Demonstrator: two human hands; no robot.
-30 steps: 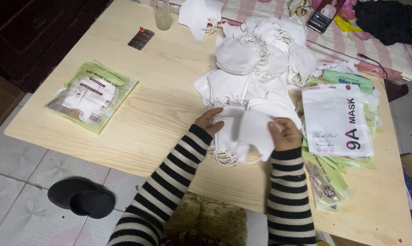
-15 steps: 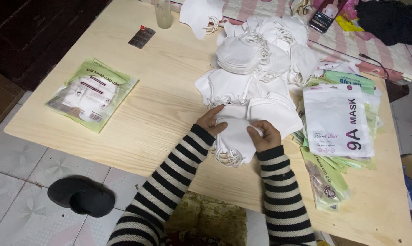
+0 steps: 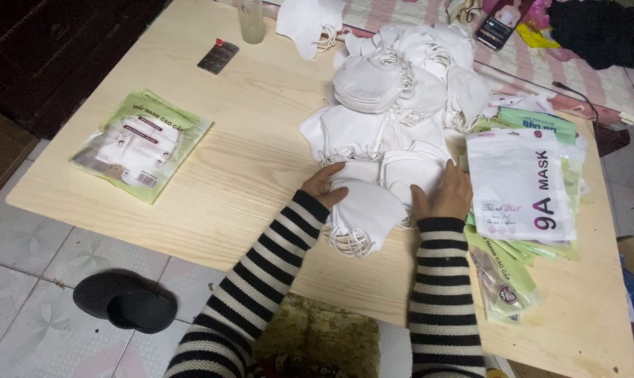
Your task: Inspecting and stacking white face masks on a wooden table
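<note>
Both forearms, in black-and-white striped sleeves, reach forward and slightly inward, the left hand [image 3: 324, 185] cupped with fingers curled inward, the right hand [image 3: 446, 194] held flatter with fingers extended forward, the two hands near each other.

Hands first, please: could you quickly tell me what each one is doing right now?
Left hand: fingers curled on the edge of the small stack of white masks.
Right hand: open, palm flat on the same stack.
</note>
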